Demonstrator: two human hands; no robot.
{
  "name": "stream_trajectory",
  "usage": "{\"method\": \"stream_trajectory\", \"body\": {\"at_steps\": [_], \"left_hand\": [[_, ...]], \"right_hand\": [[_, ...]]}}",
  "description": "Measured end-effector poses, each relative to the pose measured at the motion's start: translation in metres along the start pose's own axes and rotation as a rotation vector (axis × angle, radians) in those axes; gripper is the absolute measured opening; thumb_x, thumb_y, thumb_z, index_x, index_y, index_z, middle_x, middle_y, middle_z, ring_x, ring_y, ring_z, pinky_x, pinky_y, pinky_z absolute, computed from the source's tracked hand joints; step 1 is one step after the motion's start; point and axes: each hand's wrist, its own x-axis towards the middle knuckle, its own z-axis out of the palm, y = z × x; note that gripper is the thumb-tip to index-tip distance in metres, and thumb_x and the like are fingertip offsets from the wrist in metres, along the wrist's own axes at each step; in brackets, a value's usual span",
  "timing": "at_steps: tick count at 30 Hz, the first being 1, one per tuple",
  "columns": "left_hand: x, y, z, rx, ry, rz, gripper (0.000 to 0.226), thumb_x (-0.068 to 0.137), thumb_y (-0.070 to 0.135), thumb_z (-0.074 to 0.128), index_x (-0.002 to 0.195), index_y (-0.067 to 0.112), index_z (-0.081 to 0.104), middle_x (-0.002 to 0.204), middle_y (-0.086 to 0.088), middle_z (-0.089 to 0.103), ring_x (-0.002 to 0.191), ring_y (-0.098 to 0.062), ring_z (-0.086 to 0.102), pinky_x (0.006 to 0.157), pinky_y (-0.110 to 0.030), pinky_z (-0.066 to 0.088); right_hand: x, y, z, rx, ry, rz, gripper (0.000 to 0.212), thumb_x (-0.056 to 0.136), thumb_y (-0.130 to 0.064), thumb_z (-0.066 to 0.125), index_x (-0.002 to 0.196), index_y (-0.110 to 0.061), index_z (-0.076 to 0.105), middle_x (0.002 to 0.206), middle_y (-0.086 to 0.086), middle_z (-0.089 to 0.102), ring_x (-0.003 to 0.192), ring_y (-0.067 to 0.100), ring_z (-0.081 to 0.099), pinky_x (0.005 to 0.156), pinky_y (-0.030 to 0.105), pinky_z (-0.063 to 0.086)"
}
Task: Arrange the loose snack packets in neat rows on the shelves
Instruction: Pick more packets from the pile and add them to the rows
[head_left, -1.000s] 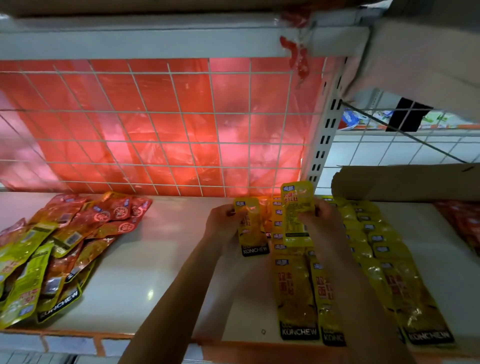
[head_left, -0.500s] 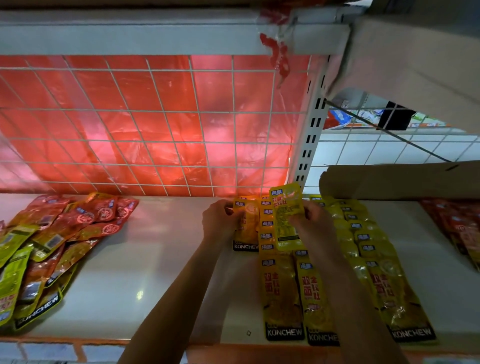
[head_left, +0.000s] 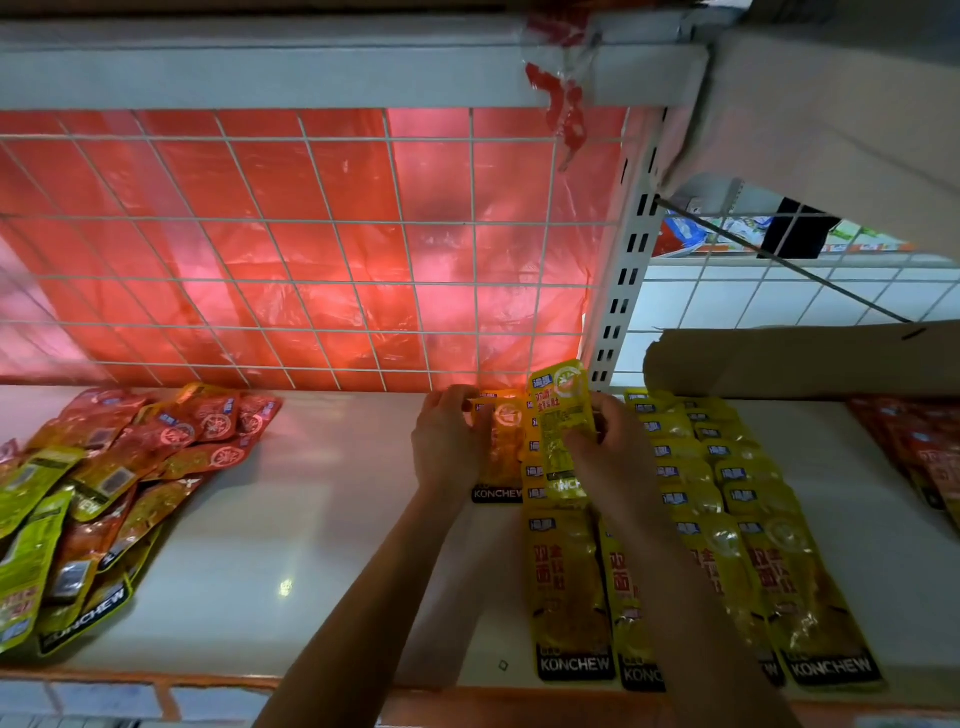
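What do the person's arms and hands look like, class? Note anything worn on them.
The left forearm and right forearm are bare to the frame's edge, with no sleeves showing. The left hand and right hand wear no gloves. No watch, bracelet or ring is visible.

KONCHEW, white on a black band, at the foot of the front yellow packet (head_left: 569, 587) straight below the slotted post (head_left: 623, 291), with red 双面 on its face. Same word on the right-hand yellow packet (head_left: 795, 587) below the post. Just down-left of the post, the orange packet (head_left: 501, 441) reads KONCHEW; the raised yellow packet (head_left: 563, 415) shows only NCH. Far left of the post, KONCHEW again on a green packet (head_left: 93, 613).
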Motion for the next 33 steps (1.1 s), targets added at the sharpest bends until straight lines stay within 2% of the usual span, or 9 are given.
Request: {"method": "stream_trajectory", "body": {"at_steps": [2,7,10,12,15,17,21,26,33], "left_hand": [[-0.006,0.008,-0.003,-0.124,-0.042,0.07,0.021,0.095,0.033,0.057,0.101,0.019,0.071,0.093,-0.001,0.072,0.084,-0.019,0.068,0.077,-0.03,0.05],[-0.016,0.028,-0.011,-0.497,-0.322,-0.068,0.036,0.09,0.055,0.047,0.085,0.031,0.073,0.082,0.003,0.074,0.08,-0.012,0.068,0.075,-0.033,0.053],[-0.015,0.026,-0.02,-0.825,-0.405,-0.206,0.024,0.096,0.026,0.055,0.089,0.014,0.074,0.083,-0.012,0.071,0.081,-0.023,0.065,0.079,-0.042,0.051],[-0.012,0.022,-0.023,-0.932,-0.412,-0.275,0.021,0.097,0.012,0.051,0.095,0.006,0.071,0.089,-0.017,0.069,0.084,-0.026,0.065,0.081,-0.042,0.051],[-0.009,0.016,-0.025,-0.925,-0.375,-0.354,0.029,0.097,0.003,0.042,0.09,0.008,0.07,0.084,-0.014,0.07,0.077,-0.026,0.064,0.071,-0.035,0.053],[-0.006,0.011,-0.027,-0.928,-0.357,-0.423,0.03,0.096,0.003,0.042,0.086,0.01,0.07,0.078,-0.01,0.068,0.069,-0.022,0.061,0.062,-0.029,0.053],[0.0,-0.004,-0.027,-0.801,-0.317,-0.512,0.015,0.093,0.013,0.055,0.088,0.01,0.07,0.08,-0.008,0.07,0.069,-0.022,0.064,0.064,-0.031,0.054],[-0.001,-0.021,-0.022,-0.35,-0.256,-0.37,0.012,0.087,0.029,0.067,0.085,0.018,0.071,0.084,-0.002,0.074,0.079,-0.021,0.071,0.078,-0.039,0.058],[-0.006,-0.019,-0.015,-0.159,-0.3,-0.292,0.02,0.083,0.039,0.07,0.092,0.021,0.072,0.088,0.004,0.073,0.081,-0.014,0.067,0.078,-0.033,0.056]], "right_hand": [[-0.003,-0.007,0.008,-0.074,0.037,-0.075,0.029,0.085,-0.008,0.059,0.111,-0.02,0.063,0.078,-0.009,0.063,0.059,0.001,0.055,0.048,0.011,0.039],[-0.01,-0.022,0.028,-0.184,-0.043,-0.258,0.037,0.087,-0.013,0.061,0.124,-0.014,0.06,0.108,0.001,0.061,0.101,0.015,0.056,0.083,0.025,0.045],[-0.008,-0.021,0.029,-0.217,-0.155,-0.275,0.043,0.079,-0.018,0.067,0.121,-0.013,0.061,0.11,0.006,0.057,0.105,0.019,0.053,0.089,0.031,0.046],[-0.008,-0.019,0.028,-0.189,-0.211,-0.254,0.048,0.076,-0.022,0.072,0.123,-0.019,0.06,0.111,0.001,0.054,0.106,0.015,0.05,0.09,0.026,0.044],[-0.009,-0.016,0.027,-0.097,-0.174,-0.201,0.046,0.08,-0.022,0.071,0.125,-0.022,0.061,0.107,-0.01,0.053,0.103,0.006,0.052,0.083,0.011,0.039],[-0.006,-0.013,0.026,-0.106,-0.12,-0.154,0.037,0.084,-0.023,0.068,0.121,-0.021,0.063,0.109,-0.01,0.059,0.103,0.007,0.056,0.082,0.015,0.042],[-0.002,-0.007,0.021,-0.144,-0.048,-0.107,0.03,0.088,-0.021,0.063,0.118,-0.017,0.065,0.116,-0.002,0.063,0.101,0.008,0.056,0.085,0.022,0.041],[0.001,-0.001,0.018,-0.303,-0.018,-0.149,0.032,0.09,-0.017,0.06,0.121,-0.015,0.063,0.123,0.001,0.063,0.117,0.018,0.053,0.097,0.029,0.039],[-0.001,0.004,0.024,-0.409,-0.06,-0.132,0.034,0.092,-0.021,0.058,0.125,-0.014,0.06,0.127,0.005,0.061,0.122,0.022,0.051,0.101,0.033,0.038]]}}
